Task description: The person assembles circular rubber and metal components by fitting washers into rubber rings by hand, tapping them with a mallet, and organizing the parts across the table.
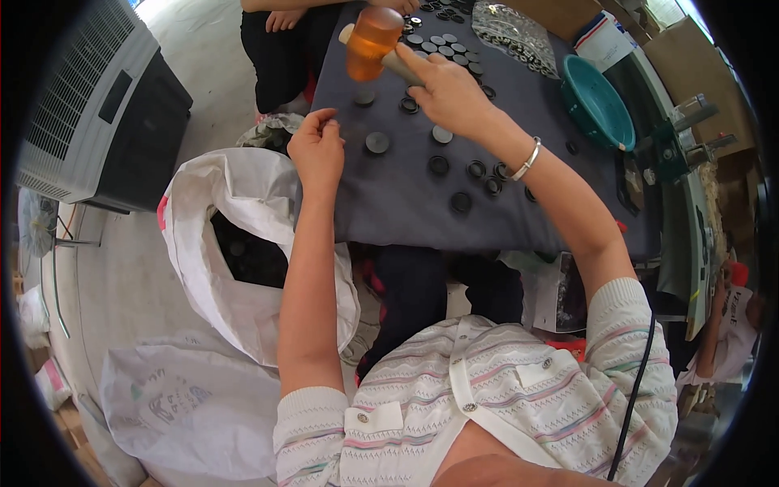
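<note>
My right hand (454, 89) grips the handle of a mallet (375, 40) with a translucent orange head, raised over the table's far left part. Over the table's left edge, my left hand (318, 152) is closed with its fingers curled; whatever it holds, if anything, is hidden. Round dark discs lie near it, one grey disc (377, 144) just to its right and another disc (364, 96) below the mallet head. Several black rings (439, 165) are scattered on the dark cloth of the table (389, 211). A group of grey discs (438, 42) lies beyond my right hand.
A white woven sack (199, 191) with dark pieces inside stands open left of the table. On the right are a teal basin (596, 101) and a metal clamp-like fixture (677, 142). A clear bag of rings (515, 36) lies far back. Another person's hand (284, 20) shows at the far left.
</note>
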`<state>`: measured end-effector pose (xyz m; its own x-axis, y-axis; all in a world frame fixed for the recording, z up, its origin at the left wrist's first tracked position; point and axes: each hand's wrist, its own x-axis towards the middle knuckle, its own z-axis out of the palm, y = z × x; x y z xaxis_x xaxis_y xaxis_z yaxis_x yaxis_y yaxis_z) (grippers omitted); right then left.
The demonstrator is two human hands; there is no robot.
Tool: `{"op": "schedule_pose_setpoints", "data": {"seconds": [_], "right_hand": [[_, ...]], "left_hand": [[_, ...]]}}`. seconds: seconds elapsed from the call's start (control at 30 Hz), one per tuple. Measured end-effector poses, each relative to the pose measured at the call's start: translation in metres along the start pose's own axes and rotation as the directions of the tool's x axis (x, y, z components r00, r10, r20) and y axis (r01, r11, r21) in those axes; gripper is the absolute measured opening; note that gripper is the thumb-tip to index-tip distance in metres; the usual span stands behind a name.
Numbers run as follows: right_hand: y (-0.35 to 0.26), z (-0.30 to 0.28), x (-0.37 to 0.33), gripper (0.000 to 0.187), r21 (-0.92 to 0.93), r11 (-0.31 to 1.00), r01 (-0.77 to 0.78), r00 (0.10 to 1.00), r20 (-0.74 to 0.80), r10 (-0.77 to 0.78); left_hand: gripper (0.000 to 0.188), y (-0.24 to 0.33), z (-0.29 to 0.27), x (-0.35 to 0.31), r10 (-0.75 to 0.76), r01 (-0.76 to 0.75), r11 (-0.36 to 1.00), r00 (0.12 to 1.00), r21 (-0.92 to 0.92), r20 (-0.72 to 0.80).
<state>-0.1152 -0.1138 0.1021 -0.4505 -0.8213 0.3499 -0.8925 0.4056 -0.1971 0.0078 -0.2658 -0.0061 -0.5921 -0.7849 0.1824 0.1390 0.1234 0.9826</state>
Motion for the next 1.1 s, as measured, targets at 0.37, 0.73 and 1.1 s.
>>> {"op": "schedule_pose_setpoints", "data": {"seconds": [0.37,0.73,1.1], "right_hand": [[-0.004,0.005,-0.012,0.067,-0.010,1.000,-0.009,0.993,0.113,0.010],[-0.028,-0.014,-0.085,0.067,0.006,0.997,0.071,0.993,0.099,-0.071],[-0.037,-0.023,-0.079,0.062,0.024,0.994,0.106,0.991,-0.080,-0.104]], "left_hand": [[0.015,-0.001,0.001,0.002,0.021,-0.019,0.998,1.000,0.062,-0.022],[0.026,0.002,0.000,0.001,0.024,-0.024,1.000,0.999,-0.015,-0.029],[0.026,0.001,0.001,0.001,0.009,-0.010,0.999,0.999,-0.037,-0.043]]}}
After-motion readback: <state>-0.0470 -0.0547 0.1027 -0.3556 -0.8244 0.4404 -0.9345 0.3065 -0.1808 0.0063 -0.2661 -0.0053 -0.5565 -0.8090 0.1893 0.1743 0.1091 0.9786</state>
